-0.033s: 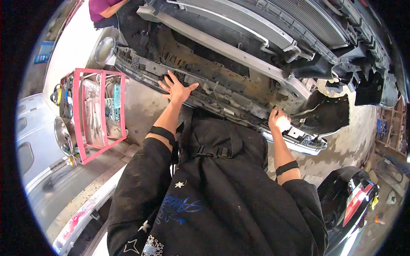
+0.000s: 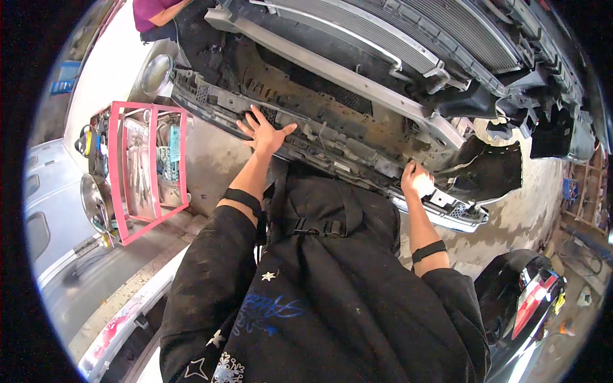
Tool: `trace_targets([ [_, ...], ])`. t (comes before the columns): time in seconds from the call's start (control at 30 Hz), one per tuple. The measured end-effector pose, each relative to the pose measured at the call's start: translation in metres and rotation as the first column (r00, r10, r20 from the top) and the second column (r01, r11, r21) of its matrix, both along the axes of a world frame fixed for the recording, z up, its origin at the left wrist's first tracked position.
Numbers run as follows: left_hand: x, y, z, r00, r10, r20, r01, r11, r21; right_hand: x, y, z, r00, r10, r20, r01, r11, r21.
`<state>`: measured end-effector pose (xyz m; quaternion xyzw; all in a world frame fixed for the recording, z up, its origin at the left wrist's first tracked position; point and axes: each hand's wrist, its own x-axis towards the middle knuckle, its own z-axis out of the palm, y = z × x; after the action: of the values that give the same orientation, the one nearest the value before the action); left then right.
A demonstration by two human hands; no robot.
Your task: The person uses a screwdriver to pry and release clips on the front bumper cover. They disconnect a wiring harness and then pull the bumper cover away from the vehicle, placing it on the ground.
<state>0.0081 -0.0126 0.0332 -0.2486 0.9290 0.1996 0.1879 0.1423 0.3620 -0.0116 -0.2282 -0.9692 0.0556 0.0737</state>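
A long black and grey car bumper cover [image 2: 335, 150] with a pale outer edge lies slantwise before me, its ribbed, dusty inner side showing. My left hand [image 2: 267, 136] rests on its left half, open, fingers spread and thumb out to the right. Farther right, my right hand [image 2: 417, 181] is closed with curled fingers on the cover's upper edge; the fingertips are partly hidden. Just beyond the cover is the stripped front of a car, with a bare metal crash beam [image 2: 345, 80] and a finned radiator [image 2: 383, 38] above it.
A red-framed tool cart [image 2: 155, 166] with wrenches and sockets stands at the left, a round metal dish [image 2: 96, 203] at its side. Another person [image 2: 153, 18] in a purple top is at the far left. A dark car part with a red lamp [image 2: 533, 303] sits at the lower right.
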Motion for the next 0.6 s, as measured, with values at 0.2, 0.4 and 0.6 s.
trace_targets([
  [0.2, -0.0001, 0.0013, 0.0020, 1.000, -0.005, 0.008, 0.005, 1.000, -0.003, 0.0005, 0.0019, -0.0039, 1.000, 0.007, 0.006, -0.007, 0.999, 0.031],
  [0.4, -0.0015, 0.0021, 0.0024, 0.999, 0.001, 0.039, 0.000, 1.000, -0.027, 0.0015, 0.0029, -0.0062, 1.000, 0.001, -0.004, -0.001, 1.000, 0.001],
  [0.6, -0.0023, 0.0020, 0.0022, 0.998, 0.005, 0.061, -0.002, 0.999, -0.033, 0.0021, 0.0026, -0.0056, 1.000, 0.016, -0.014, -0.016, 1.000, 0.011],
])
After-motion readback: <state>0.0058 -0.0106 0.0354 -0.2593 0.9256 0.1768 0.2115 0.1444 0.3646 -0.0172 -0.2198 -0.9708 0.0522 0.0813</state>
